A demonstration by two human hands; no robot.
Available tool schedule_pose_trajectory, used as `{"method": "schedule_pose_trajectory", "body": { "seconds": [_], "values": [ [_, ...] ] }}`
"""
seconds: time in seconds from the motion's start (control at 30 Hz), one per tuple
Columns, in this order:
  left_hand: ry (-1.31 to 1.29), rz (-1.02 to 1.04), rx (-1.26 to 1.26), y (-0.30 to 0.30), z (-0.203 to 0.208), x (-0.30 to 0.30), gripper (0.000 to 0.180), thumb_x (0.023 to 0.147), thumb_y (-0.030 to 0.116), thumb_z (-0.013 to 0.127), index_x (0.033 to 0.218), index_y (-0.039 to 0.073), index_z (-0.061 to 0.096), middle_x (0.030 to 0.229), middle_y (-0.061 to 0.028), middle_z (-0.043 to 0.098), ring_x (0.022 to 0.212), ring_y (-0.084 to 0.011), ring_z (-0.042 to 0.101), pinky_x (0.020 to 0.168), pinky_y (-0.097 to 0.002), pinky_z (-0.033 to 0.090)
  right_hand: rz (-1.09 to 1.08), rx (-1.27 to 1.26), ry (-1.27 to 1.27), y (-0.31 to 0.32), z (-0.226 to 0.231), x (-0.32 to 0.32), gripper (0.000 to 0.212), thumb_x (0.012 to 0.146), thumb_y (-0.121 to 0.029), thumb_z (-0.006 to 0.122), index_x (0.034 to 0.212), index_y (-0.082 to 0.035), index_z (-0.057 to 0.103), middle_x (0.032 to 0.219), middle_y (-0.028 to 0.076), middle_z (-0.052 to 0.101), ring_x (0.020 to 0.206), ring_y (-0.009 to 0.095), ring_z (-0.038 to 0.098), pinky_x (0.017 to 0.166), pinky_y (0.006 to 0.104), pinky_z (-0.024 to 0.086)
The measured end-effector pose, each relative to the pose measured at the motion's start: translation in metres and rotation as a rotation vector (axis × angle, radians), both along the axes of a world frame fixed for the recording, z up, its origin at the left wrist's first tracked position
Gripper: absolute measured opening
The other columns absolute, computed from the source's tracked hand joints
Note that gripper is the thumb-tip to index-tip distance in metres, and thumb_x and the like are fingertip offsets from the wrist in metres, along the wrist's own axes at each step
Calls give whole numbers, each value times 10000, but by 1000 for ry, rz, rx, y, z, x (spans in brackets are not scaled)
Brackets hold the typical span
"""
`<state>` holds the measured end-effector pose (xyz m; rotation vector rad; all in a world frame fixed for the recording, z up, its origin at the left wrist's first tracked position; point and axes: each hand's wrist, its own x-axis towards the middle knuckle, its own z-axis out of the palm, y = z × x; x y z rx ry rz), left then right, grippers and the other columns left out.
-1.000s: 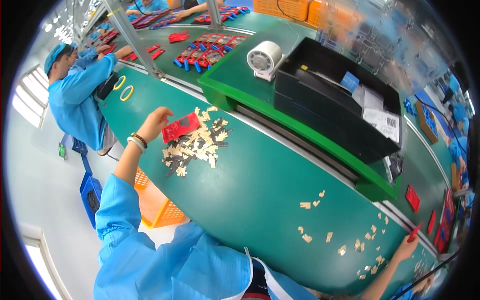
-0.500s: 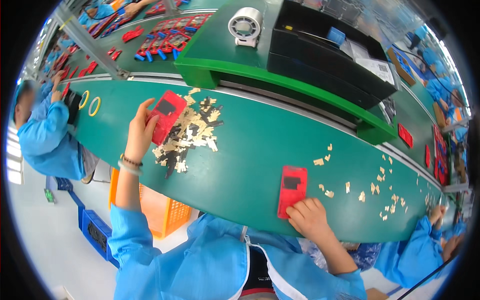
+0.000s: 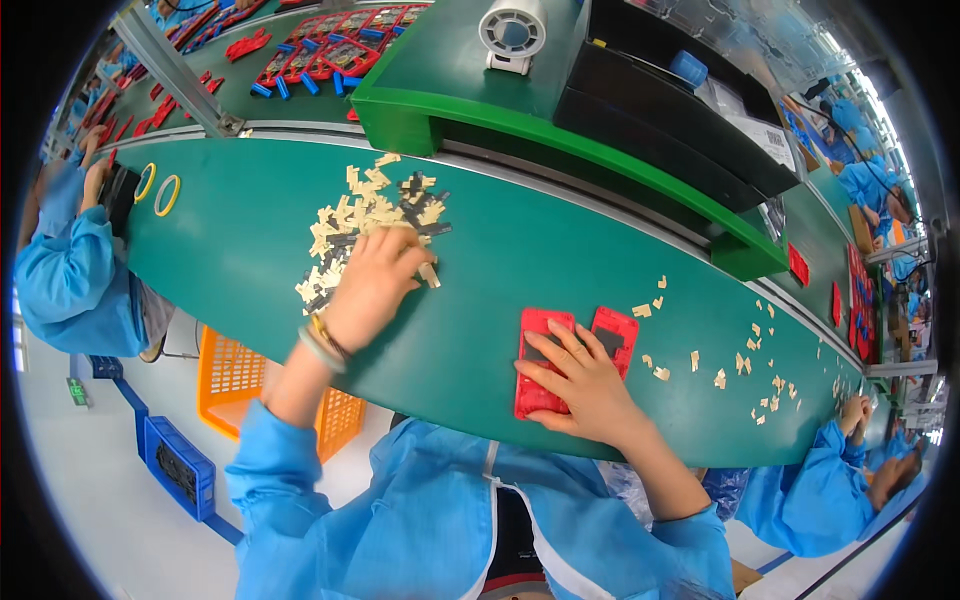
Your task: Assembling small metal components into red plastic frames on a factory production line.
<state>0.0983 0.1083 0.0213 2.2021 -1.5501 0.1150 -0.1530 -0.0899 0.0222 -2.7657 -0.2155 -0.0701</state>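
My left hand [image 3: 378, 280] is at the heap of small cream and black pieces [image 3: 345, 215]. Its fingers curl down among them, and a cream piece [image 3: 430, 275] shows beside the fingertips. What the fingers close on, if anything, is hidden. Two red plastic housings lie side by side on the green table, near the front edge. My right hand [image 3: 585, 388] rests with spread fingers on the left red housing [image 3: 533, 325], which has a dark panel. Partly covered by that hand, the right red housing [image 3: 620, 330] sits slightly turned.
Loose cream pieces [image 3: 720, 380] are scattered over the green table [image 3: 480, 300] on the right. Behind stands a green shelf [image 3: 640, 195] with a white fan [image 3: 512, 35] and a black box [image 3: 660, 110]. Yellow rings [image 3: 167, 195] lie far left. Co-workers sit at both sides.
My left hand has brought its red housing down beside the other one, let go and returned to the heap. My right hand has spread over the housings. The view has shifted slightly.
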Motion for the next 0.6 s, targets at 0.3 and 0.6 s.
{"method": "schedule_pose_trajectory", "body": {
  "seconds": [0.3, 0.6],
  "values": [
    [213, -198, 107, -8, 0, 30, 160, 758, 93, 699, 867, 93, 581, 923, -34, 526, 962, -245, 493, 854, -356, 378, -74, -8, 0, -15, 0, -14, 581, 728, -439, 730, 1218, -151, 607, 1416, 90, 450, 1334, 349, 374, 1114, 594, 198],
    [256, -197, -42, -15, 6, 24, 126, 804, 84, 676, 872, 66, 572, 834, -74, 570, 826, -274, 548, 748, -365, 442, -106, 164, -101, -13, 4, 7, 478, 747, -338, 733, 1153, -109, 625, 1312, 97, 536, 1226, 321, 494, 1043, 526, 322]
  ]
}}
